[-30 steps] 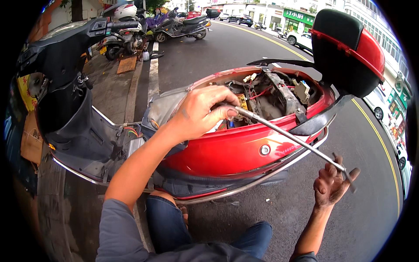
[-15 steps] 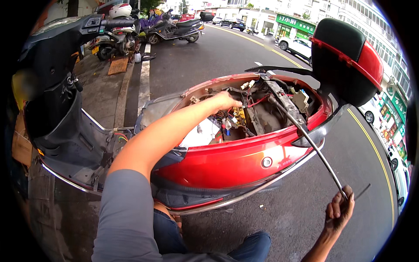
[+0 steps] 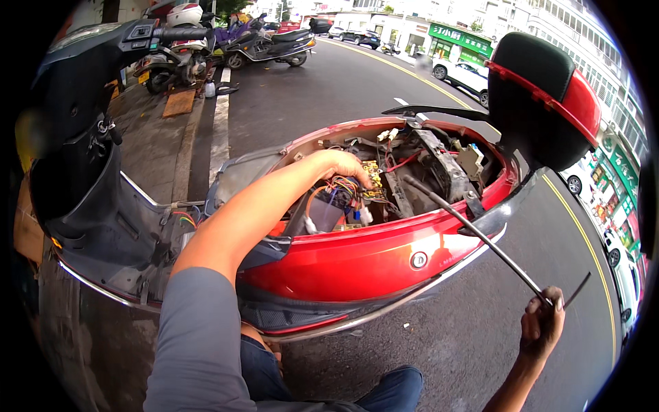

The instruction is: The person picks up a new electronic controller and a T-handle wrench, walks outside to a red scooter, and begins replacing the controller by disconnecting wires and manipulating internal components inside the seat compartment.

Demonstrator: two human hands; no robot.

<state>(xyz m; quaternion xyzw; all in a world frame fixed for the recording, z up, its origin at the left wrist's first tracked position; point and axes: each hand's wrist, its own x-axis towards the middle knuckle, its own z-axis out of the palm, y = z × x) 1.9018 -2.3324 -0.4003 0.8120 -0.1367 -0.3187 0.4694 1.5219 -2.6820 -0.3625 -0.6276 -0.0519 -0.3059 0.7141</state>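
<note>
Our left hand (image 3: 345, 165), at the metal rod's (image 3: 480, 233) far end a second ago, now reaches into the coloured wires (image 3: 343, 185) in the red scooter (image 3: 329, 271); we cannot tell whether its fingers grasp any. On the near right, our right hand (image 3: 542, 324) still clasps the rod, its far end shifted left.

Wide open over the near road (image 3: 446, 336), but in the scooter's bay (image 3: 384, 231) the left arm (image 3: 264, 199) and wires (image 3: 343, 184) totally clog the left, metal rod (image 3: 484, 239) slants across the right
</note>
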